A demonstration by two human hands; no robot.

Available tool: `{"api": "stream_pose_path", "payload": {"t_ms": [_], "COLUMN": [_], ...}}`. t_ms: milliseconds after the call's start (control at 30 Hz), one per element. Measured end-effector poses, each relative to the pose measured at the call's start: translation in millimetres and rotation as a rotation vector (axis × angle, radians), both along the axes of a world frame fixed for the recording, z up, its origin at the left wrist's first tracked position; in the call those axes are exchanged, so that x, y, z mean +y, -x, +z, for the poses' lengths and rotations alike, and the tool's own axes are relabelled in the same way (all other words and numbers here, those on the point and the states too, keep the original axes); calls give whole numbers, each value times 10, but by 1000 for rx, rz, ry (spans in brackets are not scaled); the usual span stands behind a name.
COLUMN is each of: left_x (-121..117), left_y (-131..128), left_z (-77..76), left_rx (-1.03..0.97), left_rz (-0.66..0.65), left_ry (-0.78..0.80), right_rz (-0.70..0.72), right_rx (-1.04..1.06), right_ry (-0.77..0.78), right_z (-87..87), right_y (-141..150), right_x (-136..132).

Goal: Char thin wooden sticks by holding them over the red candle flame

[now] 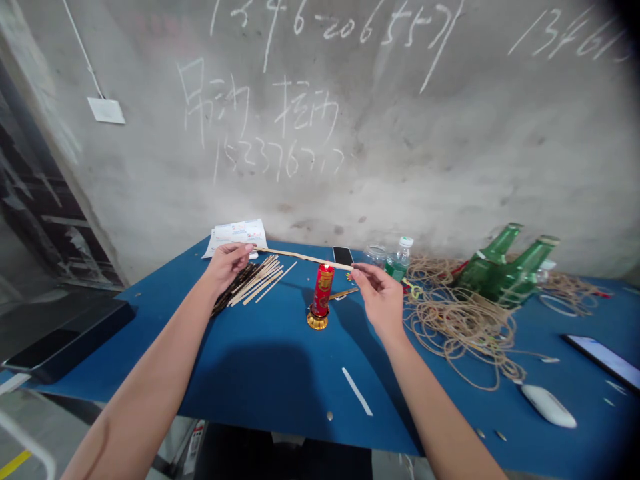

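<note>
A thin bamboo strip is pinched at both ends by the fingers of the left hand and right hand, held level and steady just above the lit red candle near the far edge of the blue table.

The blue worktop carries a lit red candle on a gold holder; a pile of part-charred wooden sticks; printed papers; a black smartphone; tangled jute twine; two green glass bottles; a white computer mouse.
</note>
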State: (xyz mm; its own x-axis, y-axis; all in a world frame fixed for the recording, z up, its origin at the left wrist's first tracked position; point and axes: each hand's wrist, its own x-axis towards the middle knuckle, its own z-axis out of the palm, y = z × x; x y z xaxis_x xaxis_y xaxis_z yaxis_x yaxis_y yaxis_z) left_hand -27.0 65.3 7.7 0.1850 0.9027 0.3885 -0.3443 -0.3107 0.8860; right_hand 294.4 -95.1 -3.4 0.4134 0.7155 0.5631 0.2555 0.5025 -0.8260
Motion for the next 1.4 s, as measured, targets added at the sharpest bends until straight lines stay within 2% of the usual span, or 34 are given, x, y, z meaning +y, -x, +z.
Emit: {"api": "stream_pose_path", "payload": {"t_ms": [467, 1400], "left_x": [27, 46], "left_y": [-8, 2], "left_z": [-18, -20], "left_rx": [-3, -24], "left_rz": [48, 57], "left_ry": [33, 34], "right_rz": [-25, 15], "right_rx": [-13, -27], "right_ry": [-16, 1], "right_z": [-34, -18], "right_y": [29, 78], "right_x": [17, -23]}}
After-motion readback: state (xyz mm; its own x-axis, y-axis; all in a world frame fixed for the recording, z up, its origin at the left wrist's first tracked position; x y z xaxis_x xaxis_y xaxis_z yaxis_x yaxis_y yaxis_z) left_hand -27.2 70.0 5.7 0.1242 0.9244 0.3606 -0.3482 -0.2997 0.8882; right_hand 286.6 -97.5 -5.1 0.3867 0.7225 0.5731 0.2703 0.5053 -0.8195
